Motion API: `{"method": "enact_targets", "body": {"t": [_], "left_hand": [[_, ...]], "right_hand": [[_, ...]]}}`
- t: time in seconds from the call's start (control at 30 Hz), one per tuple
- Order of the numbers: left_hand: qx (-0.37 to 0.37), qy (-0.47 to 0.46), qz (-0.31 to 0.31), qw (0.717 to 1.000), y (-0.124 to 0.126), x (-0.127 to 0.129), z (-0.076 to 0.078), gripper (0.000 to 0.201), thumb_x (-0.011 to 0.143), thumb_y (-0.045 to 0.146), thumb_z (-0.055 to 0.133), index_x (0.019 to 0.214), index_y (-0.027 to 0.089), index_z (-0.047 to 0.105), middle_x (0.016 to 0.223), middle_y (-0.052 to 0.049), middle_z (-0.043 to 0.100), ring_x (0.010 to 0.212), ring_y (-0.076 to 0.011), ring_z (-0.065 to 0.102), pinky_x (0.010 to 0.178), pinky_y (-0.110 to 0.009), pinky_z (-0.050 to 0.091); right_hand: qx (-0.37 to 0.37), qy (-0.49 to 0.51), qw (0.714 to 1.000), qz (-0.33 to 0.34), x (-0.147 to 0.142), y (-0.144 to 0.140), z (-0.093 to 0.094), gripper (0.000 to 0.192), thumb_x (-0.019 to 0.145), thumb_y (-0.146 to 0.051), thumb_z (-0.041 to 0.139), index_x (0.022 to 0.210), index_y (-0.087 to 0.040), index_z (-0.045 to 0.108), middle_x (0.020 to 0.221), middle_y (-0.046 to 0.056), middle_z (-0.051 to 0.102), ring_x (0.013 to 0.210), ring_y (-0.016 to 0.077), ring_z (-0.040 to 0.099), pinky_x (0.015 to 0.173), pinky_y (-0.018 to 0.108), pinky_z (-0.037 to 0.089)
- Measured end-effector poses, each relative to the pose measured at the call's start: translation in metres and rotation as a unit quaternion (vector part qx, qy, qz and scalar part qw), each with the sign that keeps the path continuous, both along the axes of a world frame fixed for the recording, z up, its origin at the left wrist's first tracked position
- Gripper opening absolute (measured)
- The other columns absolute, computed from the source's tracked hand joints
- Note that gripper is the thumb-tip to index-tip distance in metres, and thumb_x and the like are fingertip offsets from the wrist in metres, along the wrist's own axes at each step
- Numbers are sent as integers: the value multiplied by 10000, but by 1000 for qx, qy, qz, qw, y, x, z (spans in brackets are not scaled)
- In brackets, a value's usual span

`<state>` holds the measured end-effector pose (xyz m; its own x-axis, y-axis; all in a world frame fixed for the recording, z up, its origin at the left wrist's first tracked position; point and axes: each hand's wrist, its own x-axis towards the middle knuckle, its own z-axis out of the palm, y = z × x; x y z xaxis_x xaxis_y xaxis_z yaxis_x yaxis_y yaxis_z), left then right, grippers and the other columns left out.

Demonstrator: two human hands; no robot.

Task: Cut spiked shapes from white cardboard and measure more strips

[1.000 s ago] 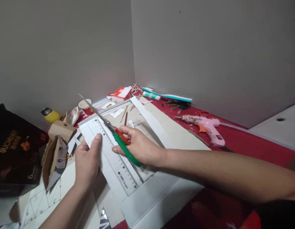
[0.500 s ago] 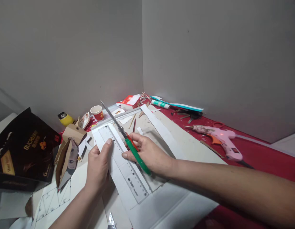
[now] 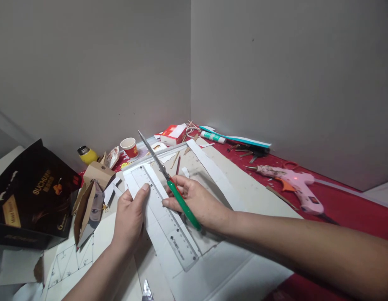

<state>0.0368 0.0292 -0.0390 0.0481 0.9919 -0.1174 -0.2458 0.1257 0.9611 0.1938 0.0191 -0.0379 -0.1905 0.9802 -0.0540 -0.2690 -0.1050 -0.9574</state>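
A clear plastic ruler (image 3: 164, 215) lies along the left strip of a white cardboard frame (image 3: 220, 265) with a large opening cut in it. My left hand (image 3: 131, 213) pinches that strip together with the ruler, thumb on top and fingers hidden beneath. Between the thumb and fingers of my right hand (image 3: 196, 200) are scissors (image 3: 183, 205) with green and red handles. Their blades look closed and point up and away, above the ruler's right edge. A pencil (image 3: 178, 165) rests on the board seen through the opening.
On the left stand a black box (image 3: 33, 192) and folded cardboard (image 3: 87, 213). Behind are a yellow bottle (image 3: 87, 155), a paper cup (image 3: 129, 148) and a red box (image 3: 173, 134). A pink glue gun (image 3: 294, 182) lies right on the red cloth (image 3: 344, 205), near a glue tube (image 3: 213, 137).
The scissor blades have swung slightly upward and narrowed, with less of the red handle showing. My left hand keeps its hold on the ruler and cardboard. The whole view has shifted slightly.
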Motion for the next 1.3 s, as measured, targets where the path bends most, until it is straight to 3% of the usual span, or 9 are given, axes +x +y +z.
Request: {"method": "enact_targets", "body": {"t": [0.23, 0.43, 0.53, 0.77, 1.03, 1.3], "left_hand": [[5, -7, 1, 1000, -1, 0, 3, 351, 771, 325, 744, 1074, 153, 703, 853, -71, 783, 754, -246, 735, 682, -321, 577], [20, -6, 39, 999, 2, -4, 18, 285, 746, 316, 755, 982, 162, 712, 798, -53, 777, 715, -247, 735, 678, -333, 580], [41, -2, 49, 998, 7, -11, 24, 336, 710, 335, 776, 988, 157, 715, 817, -61, 778, 734, -254, 734, 708, -349, 579], [53, 27, 56, 997, 20, -21, 28, 313, 663, 313, 803, 904, 129, 723, 745, -68, 763, 701, -256, 727, 691, -357, 585], [47, 36, 11, 998, 28, -27, 23, 293, 693, 269, 777, 945, 124, 735, 816, -95, 769, 814, -287, 728, 724, -367, 600], [44, 25, 35, 998, 23, -20, 17, 281, 676, 298, 799, 888, 138, 708, 724, -59, 756, 755, -276, 734, 705, -370, 600]], "right_hand": [[5, -12, 1000, 2, 1, 2, -3, 303, 605, -113, 775, 808, -191, 564, 715, -64, 588, 596, 82, 536, 547, 197, 436], [22, -12, 999, 20, 5, 7, -5, 338, 685, -292, 792, 808, -206, 489, 640, -74, 543, 533, 96, 550, 467, 217, 503], [40, -14, 999, 18, 8, 7, -2, 347, 697, -335, 788, 823, -199, 495, 695, -40, 584, 624, 122, 601, 469, 211, 517], [36, -55, 997, 27, 13, 0, 12, 340, 717, -388, 770, 802, -198, 501, 665, -38, 586, 506, 86, 529, 443, 212, 492], [0, -61, 998, 20, 7, 1, 2, 340, 656, -263, 802, 803, -208, 500, 680, -63, 554, 535, 93, 518, 472, 231, 481], [5, -50, 998, 25, 0, -2, 2, 368, 580, -87, 792, 830, -195, 545, 730, -64, 615, 702, 111, 570, 658, 229, 459]]}}
